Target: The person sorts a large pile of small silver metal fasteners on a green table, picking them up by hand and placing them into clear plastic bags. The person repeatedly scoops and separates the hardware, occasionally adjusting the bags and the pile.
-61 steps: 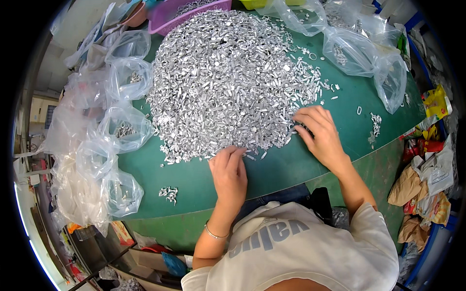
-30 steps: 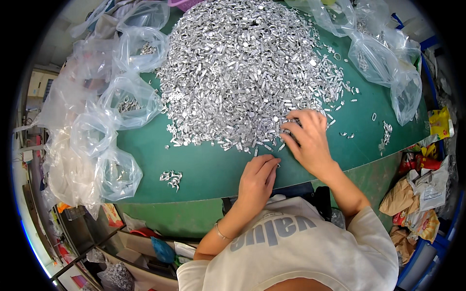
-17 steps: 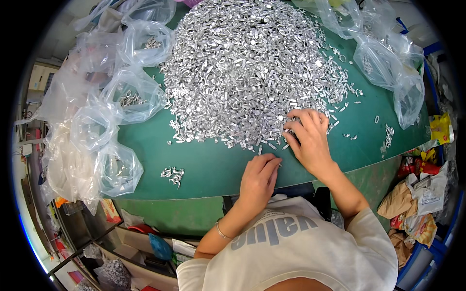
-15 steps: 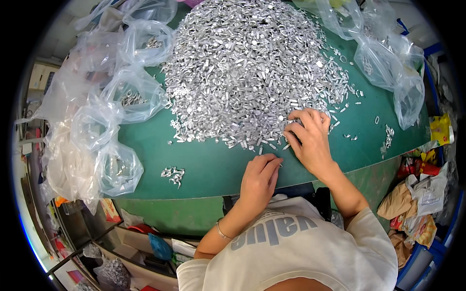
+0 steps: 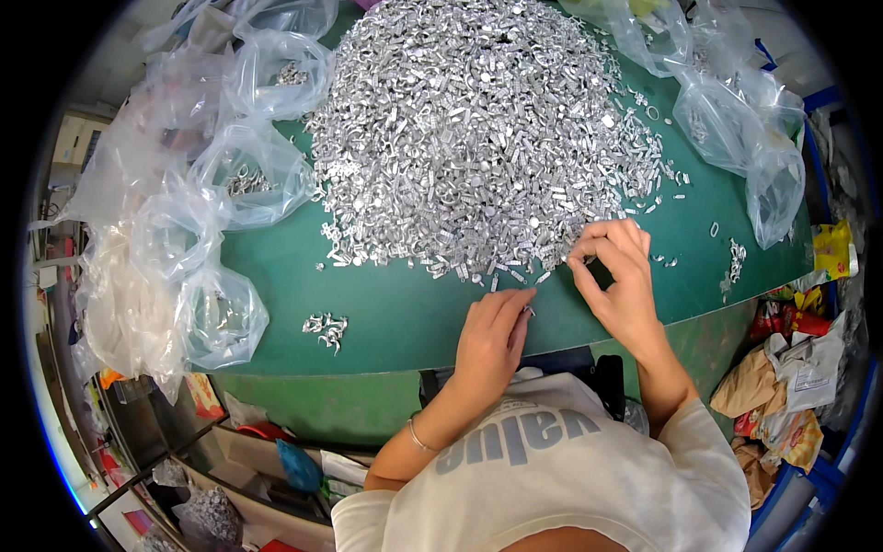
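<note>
A large heap of small silver metal pieces (image 5: pixel 460 138) covers the middle of the green table (image 5: pixel 276 285). Just below its front edge, my left hand (image 5: pixel 487 340) is closed, with a small silver metal piece (image 5: pixel 528 313) pinched at the fingertips. My right hand (image 5: pixel 621 281) is at the heap's lower right edge. Its fingers are curled, with thumb and index finger close together; whatever they may hold is too small to make out. A few loose pieces (image 5: pixel 517 276) lie on the table between the hands and the heap.
Open clear plastic bags (image 5: pixel 221 317) with some metal pieces line the table's left side; another clear bag (image 5: pixel 773 202) lies at the right. Small clusters of pieces sit at the front left (image 5: pixel 326 329) and right (image 5: pixel 736 258). Paper and plastic packages (image 5: pixel 782 377) are piled beyond the right edge.
My right hand has drawn back from the heap, to the right and slightly nearer me, its fingers more gathered. My left hand has stayed nearly in place, still pinching a small piece.
</note>
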